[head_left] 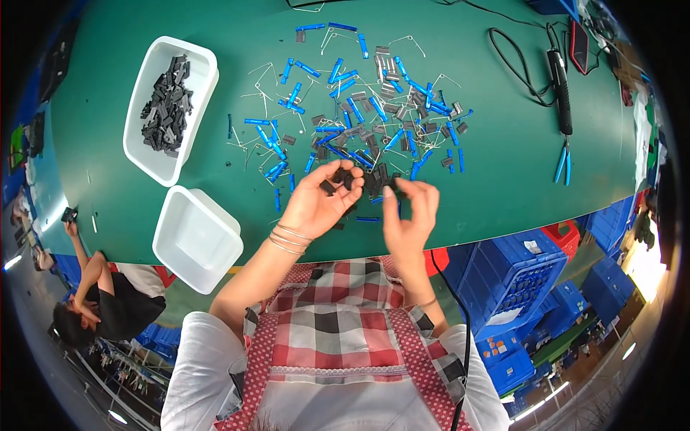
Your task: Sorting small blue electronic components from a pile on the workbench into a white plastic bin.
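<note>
My left hand [316, 206] is palm up, its fingers curled around several small black plastic pieces [328, 187]. Just to its right, my right hand [411, 215] has its thumb and forefinger brought together at a small black piece [394, 179], partly hidden by the fingertips. Dark plastic pieces [374, 179] lie on the table between the two hands. Beyond them spreads a loose heap of short blue metallic tubes [396, 138], thin bent wires [267, 68] and grey-black blocks [383, 66].
A white tub [134, 140] holding many black pieces stands at the left of the green table [503, 194]; a second white tub [198, 244] sits nearer me. At right lie a black-handled tool with blue jaws [558, 93] and a cable. Blue crates [514, 276] stand beside the table. Another person [108, 302] is at left.
</note>
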`<state>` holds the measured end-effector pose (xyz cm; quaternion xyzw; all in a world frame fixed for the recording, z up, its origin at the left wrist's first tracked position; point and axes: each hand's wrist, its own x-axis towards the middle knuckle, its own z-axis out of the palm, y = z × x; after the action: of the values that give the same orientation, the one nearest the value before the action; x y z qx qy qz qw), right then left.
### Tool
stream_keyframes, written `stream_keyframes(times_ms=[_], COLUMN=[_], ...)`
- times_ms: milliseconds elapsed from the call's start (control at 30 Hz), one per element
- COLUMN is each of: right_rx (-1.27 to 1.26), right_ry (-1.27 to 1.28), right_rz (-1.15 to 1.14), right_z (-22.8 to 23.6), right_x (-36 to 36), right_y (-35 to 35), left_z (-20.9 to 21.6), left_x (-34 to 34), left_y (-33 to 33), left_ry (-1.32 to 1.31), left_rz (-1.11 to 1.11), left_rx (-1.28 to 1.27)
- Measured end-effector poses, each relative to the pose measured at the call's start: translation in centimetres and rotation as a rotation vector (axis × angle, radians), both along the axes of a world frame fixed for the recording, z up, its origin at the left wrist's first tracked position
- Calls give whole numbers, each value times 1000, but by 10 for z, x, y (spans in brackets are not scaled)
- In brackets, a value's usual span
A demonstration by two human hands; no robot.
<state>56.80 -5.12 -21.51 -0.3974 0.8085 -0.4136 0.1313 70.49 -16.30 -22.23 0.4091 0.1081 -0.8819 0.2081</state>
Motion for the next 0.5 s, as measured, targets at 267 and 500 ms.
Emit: stream_keyframes(times_ms=[267,500], right_rx=[261,82], right_ry=[204,101], right_rz=[116,50], right_z=[-28,-22], right_x=[-14,-19], right_y=[3,-6], left_z=[28,64], left_x=[91,171], left_y=[-92,-175], left_ry=[70,-1407], left_rz=[337,96], left_rx=[-273,-1132])
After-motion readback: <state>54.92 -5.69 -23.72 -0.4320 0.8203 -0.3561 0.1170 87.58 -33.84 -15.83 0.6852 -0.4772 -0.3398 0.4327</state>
